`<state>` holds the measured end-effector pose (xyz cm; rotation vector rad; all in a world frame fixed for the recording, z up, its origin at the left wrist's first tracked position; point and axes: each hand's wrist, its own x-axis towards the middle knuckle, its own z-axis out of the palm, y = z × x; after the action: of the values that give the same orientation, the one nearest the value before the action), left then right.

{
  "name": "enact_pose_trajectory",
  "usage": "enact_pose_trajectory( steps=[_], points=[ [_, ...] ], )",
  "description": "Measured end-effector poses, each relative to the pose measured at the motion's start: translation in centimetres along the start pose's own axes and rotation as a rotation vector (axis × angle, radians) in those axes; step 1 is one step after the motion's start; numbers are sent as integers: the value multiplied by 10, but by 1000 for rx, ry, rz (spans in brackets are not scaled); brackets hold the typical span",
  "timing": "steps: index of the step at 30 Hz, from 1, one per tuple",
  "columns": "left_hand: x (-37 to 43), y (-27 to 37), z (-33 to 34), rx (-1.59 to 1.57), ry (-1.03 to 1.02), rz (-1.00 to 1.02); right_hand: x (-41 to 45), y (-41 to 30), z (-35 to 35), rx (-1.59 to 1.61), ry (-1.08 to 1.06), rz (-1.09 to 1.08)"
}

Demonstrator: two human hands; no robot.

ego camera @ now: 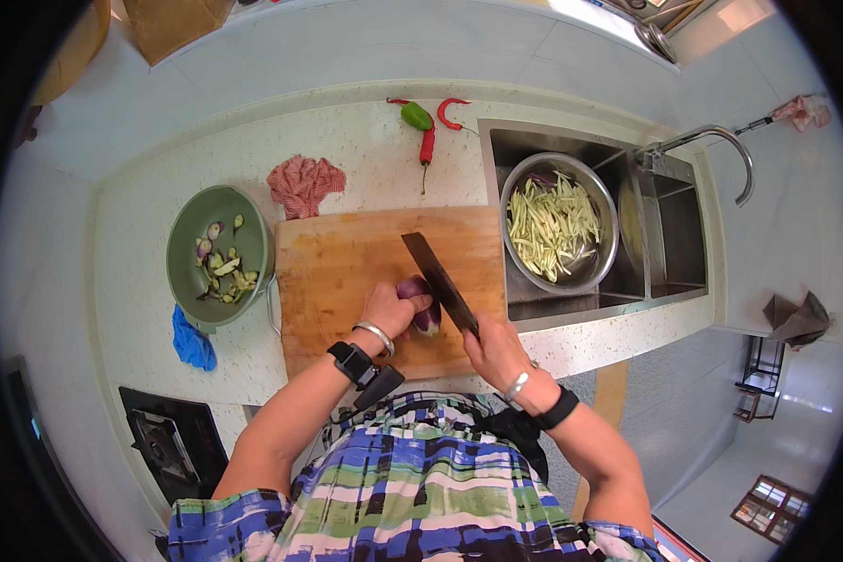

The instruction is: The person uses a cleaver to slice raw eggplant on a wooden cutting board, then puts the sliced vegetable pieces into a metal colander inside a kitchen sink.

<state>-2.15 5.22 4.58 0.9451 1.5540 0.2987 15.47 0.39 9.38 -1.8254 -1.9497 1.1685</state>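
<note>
My left hand (391, 310) grips a purple eggplant (427, 319) on a wooden cutting board (337, 260). In my right hand (499, 349) is a dark-bladed cleaver (435, 274), its handle hidden in my fist. The blade slants across the board just right of the eggplant; whether it touches the skin I cannot tell. Right of the board, a steel bowl (610, 242) of pale cut strips (551, 225) sits in the sink. A green basin (183, 246) with eggplant trimmings (228, 281) stands to the left.
Behind the board lie a crumpled red cloth (305, 184), red chillies (427, 144) and a green pepper (416, 116). A blue cloth (193, 341) touches the basin's near side. The double sink (562, 312) has a curved faucet (745, 161). A gas hob (172, 442) is at lower left.
</note>
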Motion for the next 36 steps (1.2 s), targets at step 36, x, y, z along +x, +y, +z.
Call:
enact_pose_trajectory(
  steps=[36],
  points=[
    [1, -6, -2, -100, -45, 61, -7, -4, 4, 21, -5, -8]
  ],
)
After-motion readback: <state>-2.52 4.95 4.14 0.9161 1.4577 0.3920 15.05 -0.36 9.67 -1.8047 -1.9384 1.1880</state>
